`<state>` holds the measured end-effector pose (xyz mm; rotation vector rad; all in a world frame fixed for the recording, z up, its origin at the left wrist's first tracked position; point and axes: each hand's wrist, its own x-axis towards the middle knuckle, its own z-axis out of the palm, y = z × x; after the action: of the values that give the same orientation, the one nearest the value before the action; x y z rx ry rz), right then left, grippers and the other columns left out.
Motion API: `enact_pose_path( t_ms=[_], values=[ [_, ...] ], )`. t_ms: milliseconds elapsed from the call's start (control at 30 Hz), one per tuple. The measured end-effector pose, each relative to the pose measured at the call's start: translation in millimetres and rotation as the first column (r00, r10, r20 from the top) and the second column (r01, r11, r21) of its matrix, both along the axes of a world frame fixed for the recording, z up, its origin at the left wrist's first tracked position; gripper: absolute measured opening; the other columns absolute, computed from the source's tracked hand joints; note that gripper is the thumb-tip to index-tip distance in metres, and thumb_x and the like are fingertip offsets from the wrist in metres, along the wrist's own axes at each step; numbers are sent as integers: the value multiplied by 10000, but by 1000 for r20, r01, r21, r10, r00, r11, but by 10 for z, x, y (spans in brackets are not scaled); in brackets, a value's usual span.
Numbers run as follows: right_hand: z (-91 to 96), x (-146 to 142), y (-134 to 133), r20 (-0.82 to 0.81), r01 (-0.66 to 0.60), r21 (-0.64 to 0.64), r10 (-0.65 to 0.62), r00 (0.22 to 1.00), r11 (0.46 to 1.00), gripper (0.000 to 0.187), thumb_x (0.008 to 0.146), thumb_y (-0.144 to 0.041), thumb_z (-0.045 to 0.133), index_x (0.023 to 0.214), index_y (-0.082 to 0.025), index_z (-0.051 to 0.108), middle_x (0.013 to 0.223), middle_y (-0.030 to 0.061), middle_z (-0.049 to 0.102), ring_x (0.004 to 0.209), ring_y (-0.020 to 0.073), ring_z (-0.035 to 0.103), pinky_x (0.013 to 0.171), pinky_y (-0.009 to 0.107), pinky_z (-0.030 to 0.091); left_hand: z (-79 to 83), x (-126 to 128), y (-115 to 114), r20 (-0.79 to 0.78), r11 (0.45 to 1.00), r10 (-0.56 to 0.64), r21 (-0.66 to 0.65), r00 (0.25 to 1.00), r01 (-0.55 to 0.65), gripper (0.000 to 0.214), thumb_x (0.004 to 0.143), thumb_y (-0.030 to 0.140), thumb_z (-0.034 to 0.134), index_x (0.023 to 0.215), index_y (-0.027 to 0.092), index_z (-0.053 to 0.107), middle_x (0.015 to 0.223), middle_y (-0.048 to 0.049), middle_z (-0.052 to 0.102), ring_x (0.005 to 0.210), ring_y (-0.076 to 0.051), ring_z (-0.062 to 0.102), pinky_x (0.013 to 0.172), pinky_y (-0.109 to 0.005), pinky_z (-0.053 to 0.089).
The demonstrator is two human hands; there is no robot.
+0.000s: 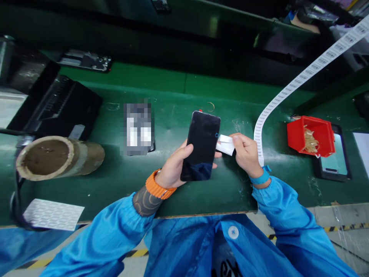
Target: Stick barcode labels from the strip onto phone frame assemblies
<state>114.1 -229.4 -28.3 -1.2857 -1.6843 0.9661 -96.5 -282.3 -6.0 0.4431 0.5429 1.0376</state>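
My left hand [173, 169] grips a black smartphone [201, 144] upright above the green workbench, screen dark and facing me. Right beside the phone's right edge, my right hand [246, 154] pinches a small white paper tab [225, 144] between thumb and fingers. A small blue mark sits on the phone's right edge next to the tab. Both arms wear blue sleeves; an orange band is on my left wrist.
A long strip of white labels [291, 86] runs from the upper right down to my right hand. A red bin [309, 136] of small parts sits on another phone [336, 161]. Left: a cardboard roll [57, 156], a black device [62, 105], a white sheet [52, 214].
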Motion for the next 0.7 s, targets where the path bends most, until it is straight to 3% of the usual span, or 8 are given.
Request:
enact_pose_path(
  t_ms=[133, 300, 400, 567, 700],
  values=[
    [-16, -26, -2, -124, -40, -46, 34, 992, 998, 253, 938, -453, 567, 877, -223, 654, 863, 22, 674, 601, 134, 566, 557, 290, 453, 4, -12, 14, 5, 1000, 20, -7, 1000, -20, 617, 887, 446, 614, 1431, 208, 448, 1384, -160, 562, 1179, -384, 608, 920, -547, 539],
    [-44, -32, -20, -174, -46, -122, 24, 984, 991, 188, 913, -388, 617, 1011, -228, 604, 699, -26, 629, 586, 133, 607, 558, 274, 482, 19, -25, 22, -3, 998, 56, -11, 998, -56, 652, 877, 444, 623, 1444, 185, 432, 1418, -187, 527, 1197, -389, 595, 918, -522, 543],
    [-54, -38, -17, -194, -54, -121, 30, 981, 991, 177, 898, -364, 630, 1012, -237, 584, 799, -6, 651, 651, 137, 627, 605, 287, 513, 50, -27, 20, -10, 998, 54, -23, 998, -55, 661, 867, 444, 636, 1441, 178, 442, 1420, -194, 526, 1193, -391, 597, 921, -518, 543],
    [-77, -52, 4, -263, -62, -36, 50, 964, 997, 115, 888, -287, 604, 972, -252, 534, 972, 31, 635, 847, 168, 634, 732, 320, 535, 87, -39, 1, -17, 999, 23, -43, 1000, -24, 628, 890, 452, 603, 1437, 173, 470, 1427, -186, 528, 1223, -387, 579, 968, -531, 517],
    [-53, -9, 58, -192, -24, 80, 39, 981, 997, 82, 865, -244, 560, 921, -251, 500, 987, 43, 617, 929, 189, 617, 808, 351, 526, 55, -86, 9, 9, 997, -52, -50, 999, 52, 563, 916, 499, 538, 1396, 203, 539, 1428, -143, 541, 1274, -370, 544, 1012, -517, 496]
  ],
)
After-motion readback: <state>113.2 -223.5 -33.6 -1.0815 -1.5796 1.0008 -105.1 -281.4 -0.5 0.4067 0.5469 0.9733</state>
